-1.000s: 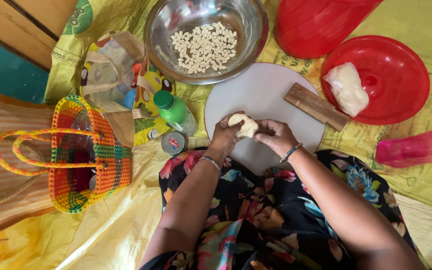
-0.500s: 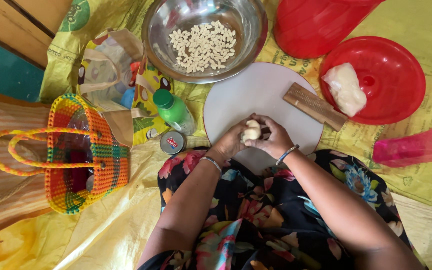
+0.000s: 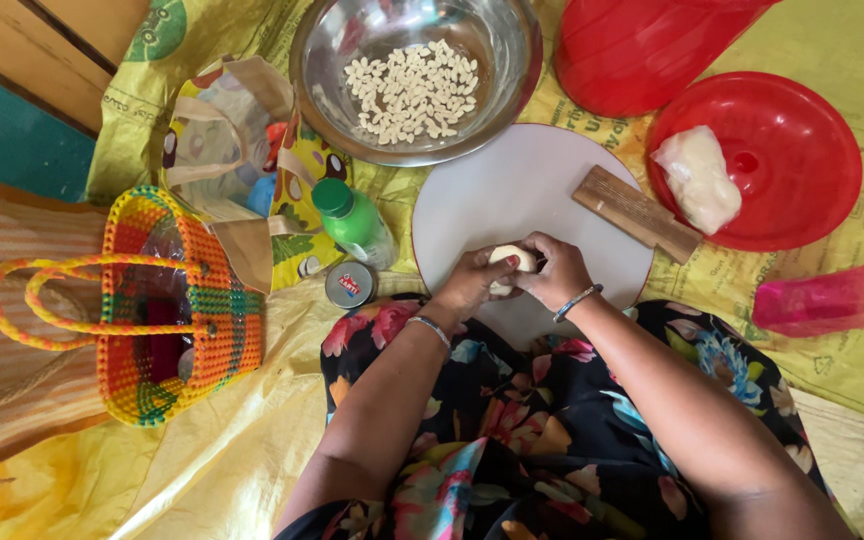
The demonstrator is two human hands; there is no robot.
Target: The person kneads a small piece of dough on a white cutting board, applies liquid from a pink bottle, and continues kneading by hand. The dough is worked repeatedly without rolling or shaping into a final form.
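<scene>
Together, left hand (image 3: 472,283), right hand (image 3: 557,272) cupped around dough ball (image 3: 508,262).

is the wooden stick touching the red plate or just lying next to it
Touching. In the head view the wooden stick lies on the white round board, and its right end runs up against the red plate's rim with no gap showing.
</scene>
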